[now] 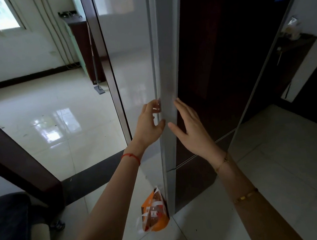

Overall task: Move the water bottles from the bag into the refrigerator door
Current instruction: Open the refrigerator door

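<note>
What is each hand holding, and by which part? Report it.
Left hand curls its fingertips against the refrigerator door at its side edge; a firm grip cannot be told. Right hand is open, holding nothing.

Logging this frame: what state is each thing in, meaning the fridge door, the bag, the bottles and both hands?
Door: looks shut; no interior shows.
Bag: upright on the floor, top open.
Bottles: in the bag, none taken out.
Left hand: fingers curled at the door's edge.
Right hand: fingers straight, by the door front, holding nothing.
</note>
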